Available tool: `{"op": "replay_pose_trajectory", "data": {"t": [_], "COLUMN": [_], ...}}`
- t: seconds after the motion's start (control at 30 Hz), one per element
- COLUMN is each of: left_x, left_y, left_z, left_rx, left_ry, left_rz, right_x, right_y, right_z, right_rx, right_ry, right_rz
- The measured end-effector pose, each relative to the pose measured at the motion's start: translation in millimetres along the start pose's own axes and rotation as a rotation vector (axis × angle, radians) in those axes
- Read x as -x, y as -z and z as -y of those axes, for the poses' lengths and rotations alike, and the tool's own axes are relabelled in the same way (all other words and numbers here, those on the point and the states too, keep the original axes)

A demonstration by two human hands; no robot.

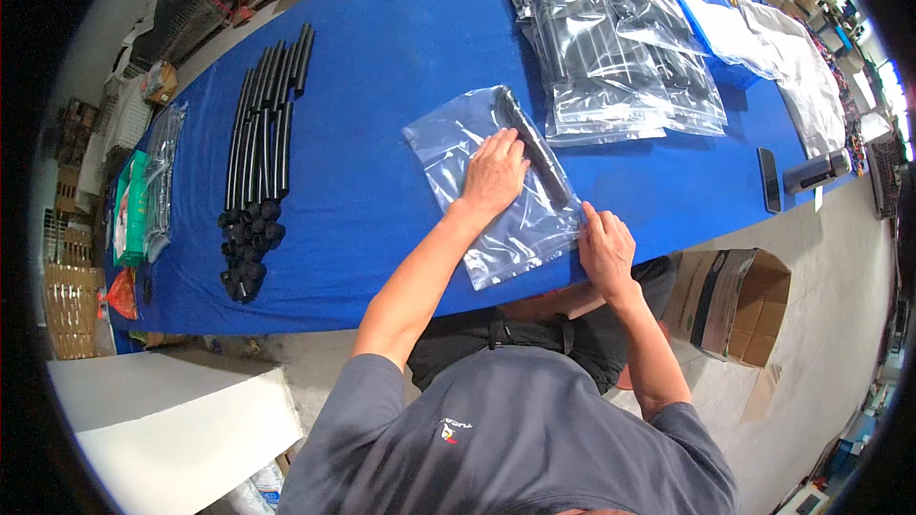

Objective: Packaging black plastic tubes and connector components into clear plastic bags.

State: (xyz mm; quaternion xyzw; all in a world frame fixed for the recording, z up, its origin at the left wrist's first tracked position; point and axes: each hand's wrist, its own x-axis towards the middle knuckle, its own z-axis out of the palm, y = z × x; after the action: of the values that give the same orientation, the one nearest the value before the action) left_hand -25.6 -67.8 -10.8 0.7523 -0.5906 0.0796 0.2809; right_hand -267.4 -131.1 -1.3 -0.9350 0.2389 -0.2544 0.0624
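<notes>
A clear plastic bag [442,154] lies flat on the blue cloth in front of me, with a black tube [536,148] inside along its right side. My left hand [496,174] rests palm down on the bag, fingers stretched out beside the tube. At the bag's lower right edge, my right hand [608,246] pinches the plastic between thumb and fingers. To the left lie several loose black tubes [270,153] in rows, and below them a cluster of small black round caps [250,243]. Filled clear bags [601,48] are stacked at the far right.
A blue tray [735,72] holds white material at the right. Closer in are a phone [769,179] and a dark bottle [816,172]. A green tray [131,210] sits at the left edge of the table. An open cardboard box [730,305] stands on the floor.
</notes>
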Motion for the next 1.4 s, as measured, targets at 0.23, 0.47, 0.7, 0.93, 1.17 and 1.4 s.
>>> {"op": "replay_pose_trajectory", "data": {"t": [0.23,0.47,0.7,0.93,1.17,1.4], "left_x": [-8.3,-7.8,6.8,-16.9,-9.5,-7.7], "left_y": [-12.5,-1.4,12.1,8.1,-11.8,-13.4], "left_z": [3.5,9.0,18.5,7.2,10.1,16.0], "left_rx": [-0.006,-0.004,0.057,0.100,0.002,-0.015], "left_ry": [-0.054,-0.150,-0.028,0.042,-0.066,-0.097], "left_rz": [0.014,0.109,0.097,0.250,0.152,0.098], "right_x": [1.9,10.0,0.3,6.7,9.5,13.0], "right_y": [1.0,0.4,10.1,6.5,0.6,-2.0], "right_z": [2.5,-0.8,7.2,1.1,-3.0,-5.4], "right_rx": [-0.002,-0.006,-0.035,-0.049,-0.030,-0.135], "right_ry": [0.000,-0.006,0.014,0.005,-0.005,-0.042], "right_rz": [-0.035,-0.016,0.031,0.027,-0.020,-0.004]}}
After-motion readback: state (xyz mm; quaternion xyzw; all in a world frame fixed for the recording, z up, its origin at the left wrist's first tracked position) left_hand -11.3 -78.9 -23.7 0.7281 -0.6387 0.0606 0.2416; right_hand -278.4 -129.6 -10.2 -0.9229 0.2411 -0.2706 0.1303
